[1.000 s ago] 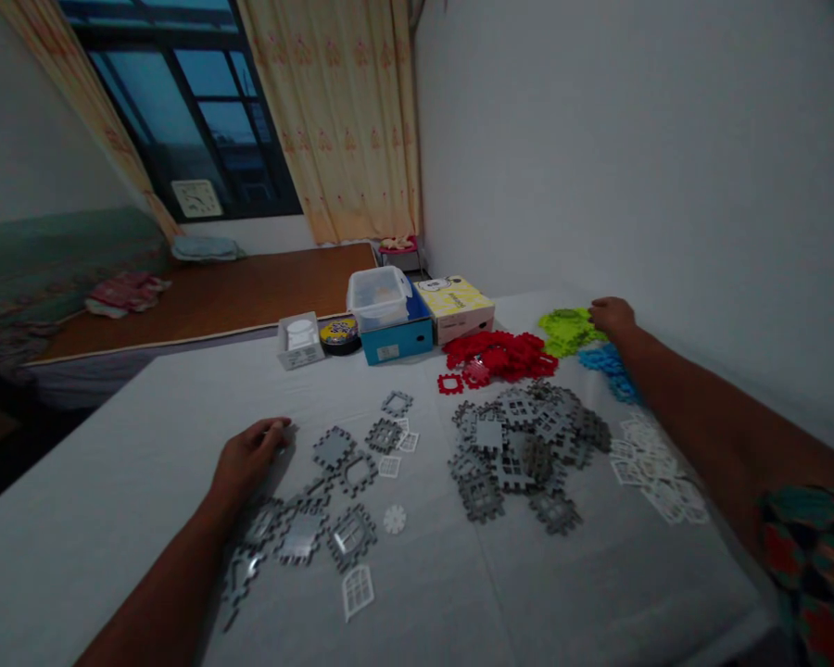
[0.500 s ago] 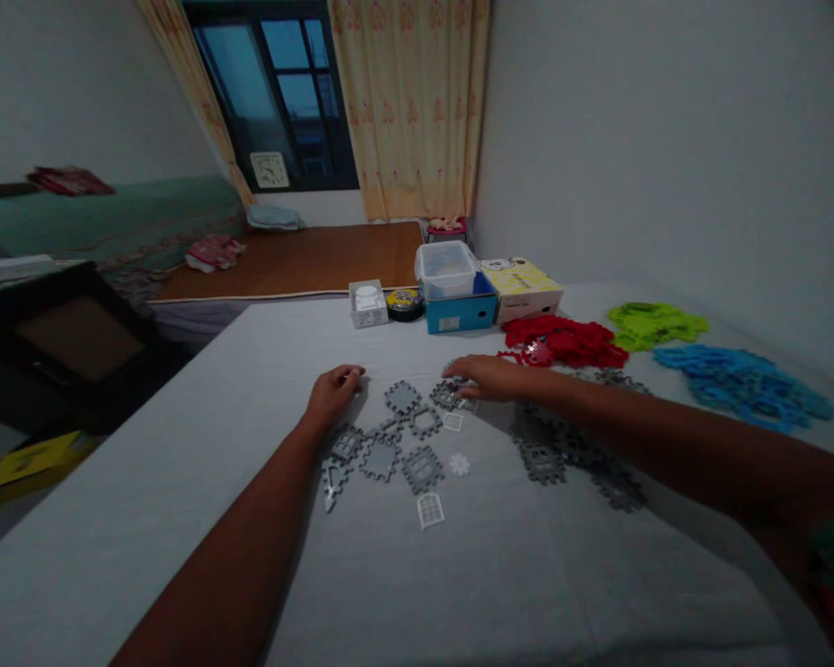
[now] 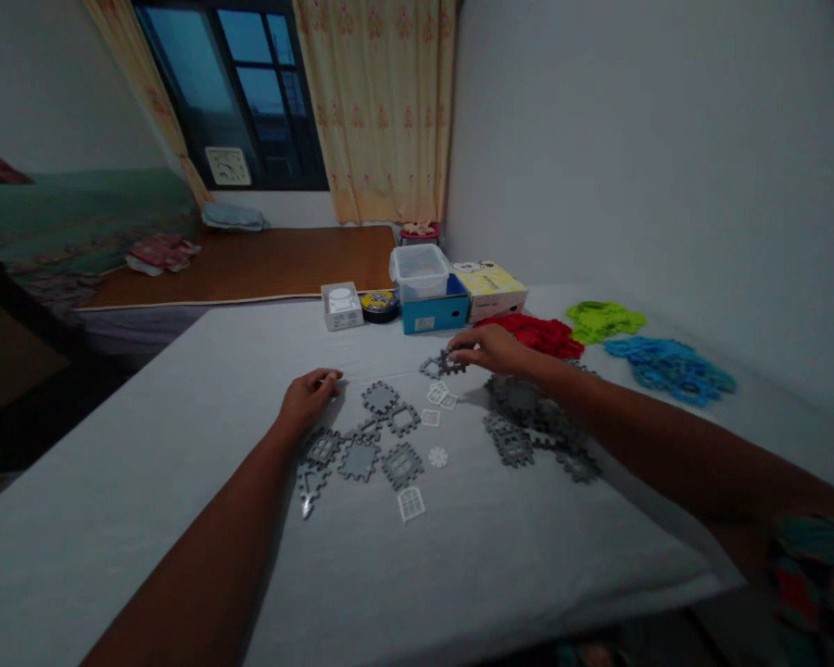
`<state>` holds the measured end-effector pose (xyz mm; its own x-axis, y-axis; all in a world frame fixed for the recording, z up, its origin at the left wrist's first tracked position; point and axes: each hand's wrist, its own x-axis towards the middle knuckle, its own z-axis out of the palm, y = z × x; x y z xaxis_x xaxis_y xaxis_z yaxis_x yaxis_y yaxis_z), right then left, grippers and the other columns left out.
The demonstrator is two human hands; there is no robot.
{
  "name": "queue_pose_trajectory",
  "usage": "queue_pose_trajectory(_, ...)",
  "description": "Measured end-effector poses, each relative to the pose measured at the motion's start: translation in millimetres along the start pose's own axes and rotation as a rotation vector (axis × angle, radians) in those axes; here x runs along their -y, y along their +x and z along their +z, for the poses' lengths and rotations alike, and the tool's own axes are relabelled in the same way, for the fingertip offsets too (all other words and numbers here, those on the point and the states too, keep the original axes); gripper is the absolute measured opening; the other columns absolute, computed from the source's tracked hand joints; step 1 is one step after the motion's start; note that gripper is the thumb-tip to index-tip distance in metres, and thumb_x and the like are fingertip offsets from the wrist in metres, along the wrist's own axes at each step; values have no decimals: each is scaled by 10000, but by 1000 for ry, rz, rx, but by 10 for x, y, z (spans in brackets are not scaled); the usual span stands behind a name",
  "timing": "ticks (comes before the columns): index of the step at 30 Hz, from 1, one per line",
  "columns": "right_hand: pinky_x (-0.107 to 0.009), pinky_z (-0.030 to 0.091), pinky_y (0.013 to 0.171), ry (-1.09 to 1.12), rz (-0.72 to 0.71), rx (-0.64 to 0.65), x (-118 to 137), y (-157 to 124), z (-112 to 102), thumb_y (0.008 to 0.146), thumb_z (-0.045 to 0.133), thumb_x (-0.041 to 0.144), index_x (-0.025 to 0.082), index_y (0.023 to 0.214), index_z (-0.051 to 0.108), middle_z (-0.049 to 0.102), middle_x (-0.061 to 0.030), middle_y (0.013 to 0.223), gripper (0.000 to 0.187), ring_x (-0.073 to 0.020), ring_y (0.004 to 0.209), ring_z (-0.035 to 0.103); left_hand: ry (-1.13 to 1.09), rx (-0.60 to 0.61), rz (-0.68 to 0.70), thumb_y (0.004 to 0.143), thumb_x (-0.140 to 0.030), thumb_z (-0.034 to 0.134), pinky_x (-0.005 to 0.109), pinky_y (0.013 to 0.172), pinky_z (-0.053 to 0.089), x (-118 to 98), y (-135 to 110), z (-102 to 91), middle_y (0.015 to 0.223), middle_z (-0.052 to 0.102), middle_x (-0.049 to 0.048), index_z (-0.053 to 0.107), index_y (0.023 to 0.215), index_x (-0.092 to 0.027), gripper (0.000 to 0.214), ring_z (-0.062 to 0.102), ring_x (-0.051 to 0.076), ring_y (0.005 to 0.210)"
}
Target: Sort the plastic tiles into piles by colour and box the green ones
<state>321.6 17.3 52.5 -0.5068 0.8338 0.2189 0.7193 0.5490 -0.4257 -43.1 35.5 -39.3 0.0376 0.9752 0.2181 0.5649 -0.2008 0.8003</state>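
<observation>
My right hand (image 3: 486,350) pinches the edge of a grey toothed building tile (image 3: 454,362) above the far middle of the table. Another grey tile with a diamond-shaped opening (image 3: 432,368) lies right beside it. My left hand (image 3: 310,396) rests at the left of the laid-out tiles, its fingers curled together; whatever they hold, if anything, is hidden. Between the hands are a solid grey tile (image 3: 380,397), a frame tile (image 3: 403,420) and several more grey tiles. Small white window pieces (image 3: 431,418) and a white flower-shaped piece (image 3: 437,457) lie close by.
A dark pile of grey tiles (image 3: 511,440) lies under my right forearm. Red pieces (image 3: 535,333), lime pieces (image 3: 603,320) and blue pieces (image 3: 671,368) are heaped at the right. A blue box (image 3: 436,315), clear tub (image 3: 421,270), yellow box (image 3: 490,289) and round tin (image 3: 380,306) line the back.
My right hand has picked up a grey tile from the far cluster, uncovering white window pieces there. My left hand stays curled at about the same spot. The view has shifted to the right.
</observation>
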Motion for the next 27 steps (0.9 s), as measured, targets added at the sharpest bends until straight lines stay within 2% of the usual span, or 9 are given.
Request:
queue_pose_trajectory(3, -259, 479, 667, 67, 145, -171, -248, -387, -431, 842, 583, 372, 191, 974, 690, 719, -38, 845, 249, -147, 714, 630, 101, 10, 8, 758, -594, 472, 291, 617, 469, 1, 14, -7, 705, 709, 65, 711, 980, -137, 562, 631, 208, 656)
queue_pose_trajectory(5, -252, 472, 589, 83, 272, -258, -403, -713, -605, 826, 583, 421, 175, 969, 672, 700, -32, 763, 298, -136, 616, 601, 161, 17, -2, 762, -586, 459, 291, 614, 466, 12, 29, -5, 719, 717, 66, 708, 999, -151, 555, 644, 223, 688)
queue_pose_trajectory(7, -253, 470, 565, 79, 351, -288, -521, -1030, -652, 811, 580, 462, 169, 914, 674, 686, -28, 723, 324, -141, 599, 596, 193, 30, -7, 769, -585, 447, 293, 626, 472, 28, 43, -3, 737, 723, 67, 701, 1026, -159, 559, 657, 235, 727)
queue_pose_trajectory(11, -302, 509, 710, 109, 353, -271, -640, -1450, -509, 794, 589, 482, 185, 845, 709, 717, -47, 844, 324, -194, 782, 651, 242, 35, -34, 776, -588, 437, 298, 666, 484, 48, 59, -12, 782, 738, 66, 696, 1051, -174, 560, 670, 247, 780)
queue_pose_trajectory(15, -342, 507, 793, 93, 368, -347, -722, -1572, -349, 788, 608, 469, 219, 924, 729, 730, -49, 946, 309, -219, 874, 657, 260, 38, -37, 781, -569, 442, 303, 697, 493, 1, 38, -31, 834, 746, 74, 698, 1050, -167, 548, 681, 245, 790)
queue_pose_trajectory(20, -367, 500, 818, -69, 466, -789, -870, -1617, -253, 854, 510, 459, 194, 954, 707, 719, -70, 973, 345, -211, 863, 650, 256, 34, -37, 770, -568, 458, 299, 696, 500, -35, 27, -38, 805, 748, 67, 700, 1045, -167, 543, 690, 249, 811)
queue_pose_trajectory(22, -356, 505, 789, -76, 485, -891, -837, -1622, -256, 867, 488, 456, 181, 943, 700, 720, -74, 926, 355, -212, 839, 652, 252, 27, -42, 769, -574, 462, 296, 688, 500, -18, 38, -31, 790, 747, 61, 702, 1040, -173, 540, 691, 244, 797)
queue_pose_trajectory(25, -340, 509, 734, -42, 467, -904, -570, -1543, -290, 875, 487, 452, 193, 954, 695, 717, -69, 903, 341, -208, 782, 650, 252, 10, -22, 770, -569, 463, 293, 688, 496, 0, 36, -17, 775, 743, 55, 710, 1015, -179, 522, 682, 235, 781)
queue_pose_trajectory(27, -323, 507, 704, -1, 397, -777, -270, -1415, -289, 883, 492, 446, 221, 967, 693, 715, -58, 910, 313, -199, 764, 646, 255, 10, -8, 776, -565, 454, 293, 673, 489, -4, 20, -7, 767, 739, 56, 714, 1004, -177, 520, 674, 232, 769)
